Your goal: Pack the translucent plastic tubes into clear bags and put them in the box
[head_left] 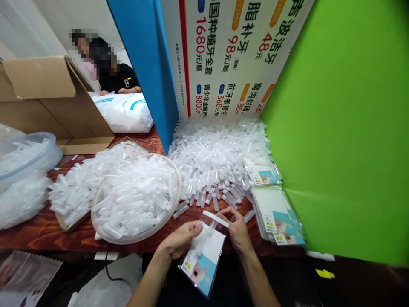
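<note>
A clear plastic bag [209, 251] with a printed card and some white plastic tubes inside is held tilted at the table's front edge. My left hand [180, 239] grips its left side, thumb on the front. At the top right corner, the bent fingers of my right hand [238, 230] are closed on the bag's edge by its opening; whether they also hold a tube is hidden. Just beyond my hands lies a large heap of translucent white tubes [217, 157], with several loose ones at its near edge. Similar bagged cards [277, 215] are stacked to the right of my right hand.
A round tub [179, 179] heaped with tubes stands left, beside a cardboard tray [65, 224] of more tubes. Further left are a bluish basin [53, 149] and a cardboard box [86, 123]. Blue, printed and green panels [345, 128] enclose the heap. Another person [119, 79] sits behind.
</note>
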Demonstrator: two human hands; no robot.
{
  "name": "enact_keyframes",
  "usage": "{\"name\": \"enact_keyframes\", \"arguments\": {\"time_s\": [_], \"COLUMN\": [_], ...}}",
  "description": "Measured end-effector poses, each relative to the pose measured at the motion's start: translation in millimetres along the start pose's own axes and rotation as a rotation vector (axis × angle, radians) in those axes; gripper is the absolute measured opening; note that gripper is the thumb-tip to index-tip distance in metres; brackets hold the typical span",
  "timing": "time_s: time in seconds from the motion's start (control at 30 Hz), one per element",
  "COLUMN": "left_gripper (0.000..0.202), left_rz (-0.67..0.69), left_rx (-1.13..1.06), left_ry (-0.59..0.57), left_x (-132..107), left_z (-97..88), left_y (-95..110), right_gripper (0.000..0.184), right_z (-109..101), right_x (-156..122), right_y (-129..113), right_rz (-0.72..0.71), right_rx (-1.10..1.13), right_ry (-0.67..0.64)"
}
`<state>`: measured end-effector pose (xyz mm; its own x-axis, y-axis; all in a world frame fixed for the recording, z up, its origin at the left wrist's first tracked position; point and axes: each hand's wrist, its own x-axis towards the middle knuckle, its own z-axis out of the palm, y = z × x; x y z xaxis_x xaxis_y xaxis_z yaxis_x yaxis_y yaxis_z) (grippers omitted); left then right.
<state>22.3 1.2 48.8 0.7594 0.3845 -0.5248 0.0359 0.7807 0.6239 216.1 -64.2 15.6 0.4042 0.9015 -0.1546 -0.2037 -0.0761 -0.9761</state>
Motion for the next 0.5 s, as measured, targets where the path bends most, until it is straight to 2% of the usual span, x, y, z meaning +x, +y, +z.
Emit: {"name": "enact_keyframes", "arguments": {"time_s": [0.07, 0.13, 0.27, 0.37, 0.5], "left_gripper": [0.048, 0.045, 0.045, 0.048, 0.051], "left_rz": [-0.013, -0.01, 0.009, 0.021, 0.048], "left_rx": [0.001, 0.009, 0.052, 0.082, 0.119], "left_ry": [0.04, 0.08, 0.118, 0.143, 0.159], "left_x": [3.8, 8.8, 16.4, 18.1, 19.3], "left_z": [-1.3, -2.9, -5.0, -4.7, -5.7], "left_y": [1.4, 2.3, 1.9, 0.0, -2.7], "right_gripper": [0.034, 0.038, 0.061, 0.073, 0.071], "right_z": [-1.7, -2.7, -2.3, -1.4, -1.8], "right_x": [-2.4, -5.5, -11.6, -13.9, -17.8], "right_y": [-1.4, -4.5, -5.2, 0.3, 4.2], "right_rz": [-0.012, -0.013, -0.006, 0.015, 0.073], "right_rx": [-0.006, -0.01, 0.01, 0.056, 0.07], "right_ry": [-0.044, -0.145, -0.311, -0.308, -0.31]}}
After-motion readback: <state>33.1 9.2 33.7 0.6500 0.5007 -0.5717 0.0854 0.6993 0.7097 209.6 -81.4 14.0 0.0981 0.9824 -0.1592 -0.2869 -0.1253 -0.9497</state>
